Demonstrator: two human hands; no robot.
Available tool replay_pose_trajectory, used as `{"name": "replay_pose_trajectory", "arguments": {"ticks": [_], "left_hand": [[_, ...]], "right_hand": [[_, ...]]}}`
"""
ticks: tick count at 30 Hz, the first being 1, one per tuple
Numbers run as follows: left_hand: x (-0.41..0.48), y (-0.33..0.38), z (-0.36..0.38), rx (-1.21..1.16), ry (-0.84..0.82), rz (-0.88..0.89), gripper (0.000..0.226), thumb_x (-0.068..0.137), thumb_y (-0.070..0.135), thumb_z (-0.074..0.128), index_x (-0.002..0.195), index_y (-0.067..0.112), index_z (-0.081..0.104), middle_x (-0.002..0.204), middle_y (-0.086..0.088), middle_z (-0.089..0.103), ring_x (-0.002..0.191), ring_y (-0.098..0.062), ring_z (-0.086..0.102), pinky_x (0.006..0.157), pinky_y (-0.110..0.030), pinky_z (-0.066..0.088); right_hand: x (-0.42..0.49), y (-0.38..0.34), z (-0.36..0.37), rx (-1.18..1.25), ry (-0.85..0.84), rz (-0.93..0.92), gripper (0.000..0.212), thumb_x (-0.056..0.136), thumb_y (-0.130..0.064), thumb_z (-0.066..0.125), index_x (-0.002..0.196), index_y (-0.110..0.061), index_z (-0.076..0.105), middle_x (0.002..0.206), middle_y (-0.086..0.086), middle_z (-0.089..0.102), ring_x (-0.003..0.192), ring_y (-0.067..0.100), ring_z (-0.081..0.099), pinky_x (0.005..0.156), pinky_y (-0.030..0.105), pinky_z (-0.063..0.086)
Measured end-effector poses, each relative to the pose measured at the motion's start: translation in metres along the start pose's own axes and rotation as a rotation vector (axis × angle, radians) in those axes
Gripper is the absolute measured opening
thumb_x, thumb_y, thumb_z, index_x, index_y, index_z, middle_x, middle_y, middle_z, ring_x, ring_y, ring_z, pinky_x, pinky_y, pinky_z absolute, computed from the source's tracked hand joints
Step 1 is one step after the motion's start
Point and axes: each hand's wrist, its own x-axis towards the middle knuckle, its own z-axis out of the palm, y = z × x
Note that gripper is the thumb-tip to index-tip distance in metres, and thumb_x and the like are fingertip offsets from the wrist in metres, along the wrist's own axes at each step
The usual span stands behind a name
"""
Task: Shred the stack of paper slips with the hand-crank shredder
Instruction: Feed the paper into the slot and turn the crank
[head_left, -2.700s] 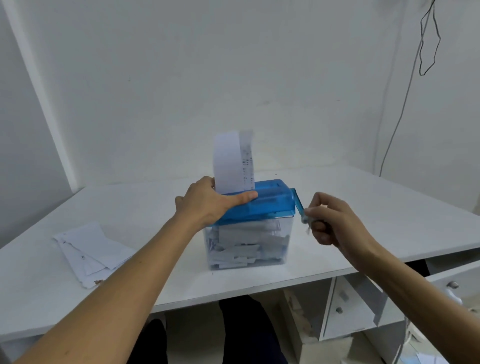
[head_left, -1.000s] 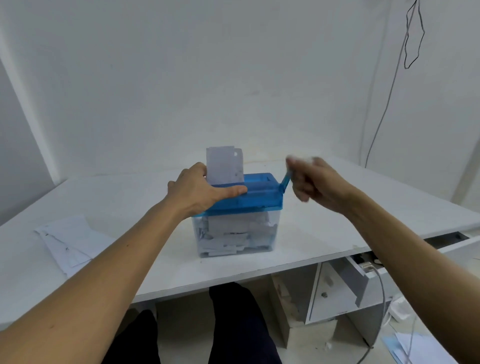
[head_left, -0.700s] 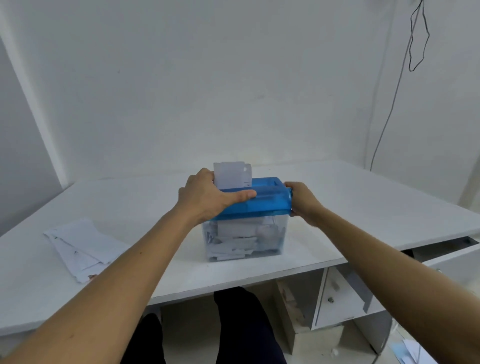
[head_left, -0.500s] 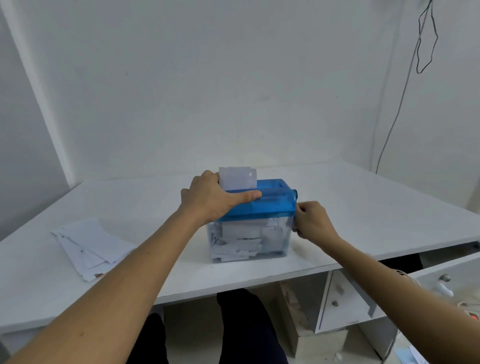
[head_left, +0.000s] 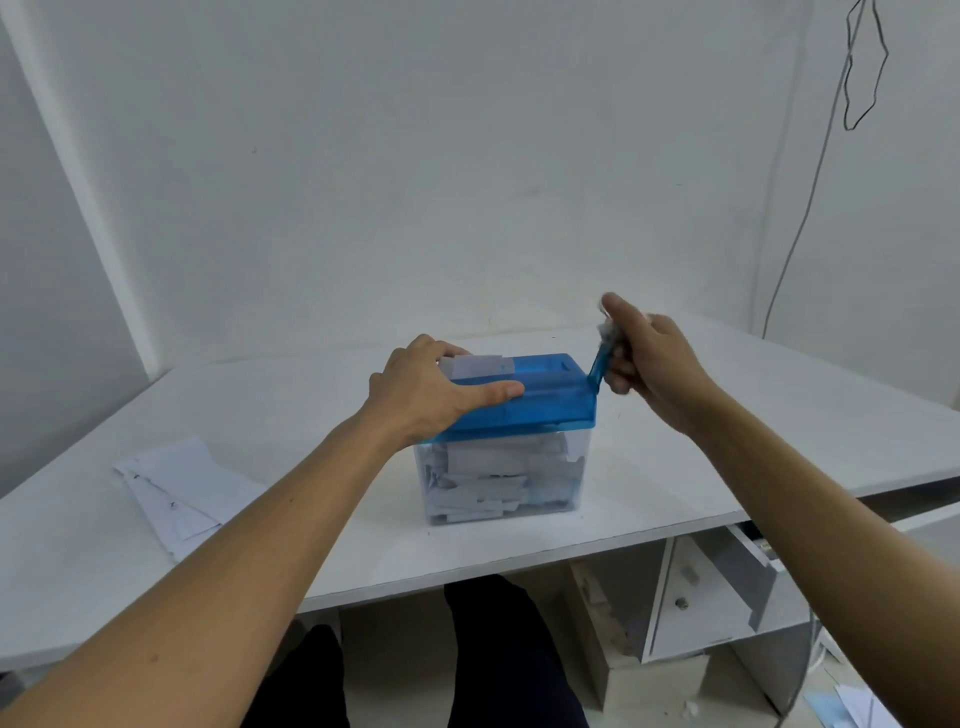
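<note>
Hand-crank shredder (head_left: 524, 400) standing near the middle of a white table (head_left: 779, 415), a little toward its near edge: a translucent blue lid seated on a clear bin (head_left: 576, 488). A short white end of a paper slip (head_left: 480, 366) stands in the slot on the left part of the lid; faint grey marks on it are too small to read. The bin is filled more than halfway with white shreds (head_left: 488, 483), lying in loose flat pieces against the front wall. The left hand (head_left: 431, 395) holds the left end of the lid, the fingers curled over its far edge just beside the slip and the thumb laid straight along the top toward the right. The blue crank (head_left: 598, 364) rises from the right end of the lid, tilted up and to the right; the right hand (head_left: 649, 358) grips its upper end, the fingers closed round the knob, which is blurred. A fanned stack of paper slips (head_left: 176, 483) lies flat on the table well to the left of the shredder, with small dark print that cannot be read. Below the table on the right stands a white drawer unit (head_left: 696, 597) with one drawer open; dark trouser legs (head_left: 498, 665) show under the near edge. A thin cable (head_left: 810, 197) hangs down the white wall at upper right, and loose papers (head_left: 852, 706) lie on the floor at lower right.
</note>
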Motion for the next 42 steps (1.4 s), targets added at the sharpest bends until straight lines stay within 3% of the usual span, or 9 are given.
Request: {"name": "replay_pose_trajectory", "arguments": {"ticks": [8, 11, 15, 20, 24, 28, 33, 36, 42], "left_hand": [[0.002, -0.005, 0.003, -0.026, 0.036, 0.038, 0.094, 0.042, 0.096, 0.061, 0.113, 0.034, 0.063, 0.107, 0.019, 0.052, 0.107, -0.012, 0.055, 0.100, -0.045, 0.049], [0.003, -0.005, 0.006, -0.028, 0.041, 0.045, 0.101, 0.041, 0.100, 0.058, 0.115, 0.033, 0.063, 0.108, 0.017, 0.053, 0.106, -0.013, 0.055, 0.099, -0.046, 0.049], [0.005, -0.007, 0.007, 0.024, 0.061, 0.036, 0.092, 0.047, 0.100, 0.056, 0.114, 0.037, 0.063, 0.110, 0.016, 0.054, 0.107, -0.012, 0.055, 0.100, -0.045, 0.047], [0.015, -0.012, 0.001, 0.119, 0.050, -0.012, 0.094, 0.045, 0.101, 0.049, 0.115, 0.040, 0.063, 0.113, 0.017, 0.055, 0.107, -0.011, 0.049, 0.096, -0.040, 0.034], [0.022, -0.015, 0.000, 0.130, 0.067, -0.037, 0.089, 0.050, 0.100, 0.054, 0.116, 0.040, 0.063, 0.113, 0.016, 0.055, 0.108, -0.012, 0.050, 0.093, -0.039, 0.031], [0.021, -0.016, -0.003, 0.047, 0.045, -0.048, 0.098, 0.042, 0.101, 0.056, 0.117, 0.039, 0.065, 0.115, 0.017, 0.055, 0.111, -0.012, 0.052, 0.106, -0.046, 0.038], [0.021, -0.017, -0.004, 0.009, 0.024, -0.032, 0.100, 0.035, 0.100, 0.056, 0.115, 0.040, 0.065, 0.112, 0.022, 0.054, 0.111, -0.010, 0.052, 0.107, -0.046, 0.042], [0.020, -0.015, -0.004, -0.014, 0.003, -0.013, 0.099, 0.035, 0.099, 0.057, 0.115, 0.040, 0.065, 0.111, 0.022, 0.054, 0.112, -0.011, 0.052, 0.106, -0.045, 0.043], [0.017, -0.019, -0.001, -0.064, 0.032, 0.004, 0.099, 0.036, 0.098, 0.058, 0.115, 0.040, 0.065, 0.112, 0.019, 0.054, 0.111, -0.010, 0.053, 0.105, -0.044, 0.045]], "right_hand": [[0.056, 0.024, 0.014, -0.332, 0.168, 0.051, 0.036, 0.101, -0.044, 0.053, 0.089, -0.011, 0.062, 0.077, -0.003, 0.066, 0.061, 0.012, 0.055, 0.055, 0.026, 0.051], [0.054, 0.051, 0.015, -0.502, 0.090, 0.171, 0.040, 0.102, -0.043, 0.051, 0.084, -0.009, 0.062, 0.074, 0.004, 0.064, 0.062, 0.017, 0.058, 0.055, 0.029, 0.052], [0.029, 0.076, 0.013, -0.668, 0.004, 0.324, 0.027, 0.101, -0.011, 0.047, 0.077, -0.006, 0.057, 0.066, 0.007, 0.059, 0.052, 0.015, 0.051, 0.050, 0.023, 0.044], [-0.001, 0.068, 0.007, -0.720, -0.164, 0.331, 0.041, 0.104, -0.028, 0.046, 0.072, -0.006, 0.059, 0.059, 0.005, 0.060, 0.049, 0.015, 0.052, 0.055, 0.025, 0.046], [-0.023, 0.034, -0.001, -0.385, -0.231, 0.314, 0.043, 0.106, -0.031, 0.038, 0.071, -0.011, 0.053, 0.054, 0.003, 0.052, 0.046, 0.015, 0.045, 0.047, 0.024, 0.040], [-0.013, 0.001, -0.018, -0.059, -0.355, 0.234, 0.039, 0.098, -0.034, 0.051, 0.067, -0.011, 0.042, 0.057, 0.003, 0.039, 0.048, 0.016, 0.035, 0.044, 0.024, 0.031], [0.016, 0.006, -0.016, -0.006, -0.339, 0.117, 0.036, 0.093, -0.039, 0.062, 0.072, -0.014, 0.045, 0.062, -0.003, 0.030, 0.053, 0.015, 0.029, 0.049, 0.023, 0.028], [0.038, 0.009, -0.004, -0.142, -0.118, 0.097, 0.035, 0.095, -0.052, 0.060, 0.081, -0.020, 0.065, 0.069, 0.000, 0.047, 0.054, 0.012, 0.043, 0.054, 0.025, 0.038], [0.068, 0.036, 0.018, -0.211, -0.040, 0.245, 0.030, 0.100, -0.042, 0.056, 0.100, -0.012, 0.058, 0.093, 0.005, 0.059, 0.077, 0.019, 0.056, 0.068, 0.030, 0.048]]}}
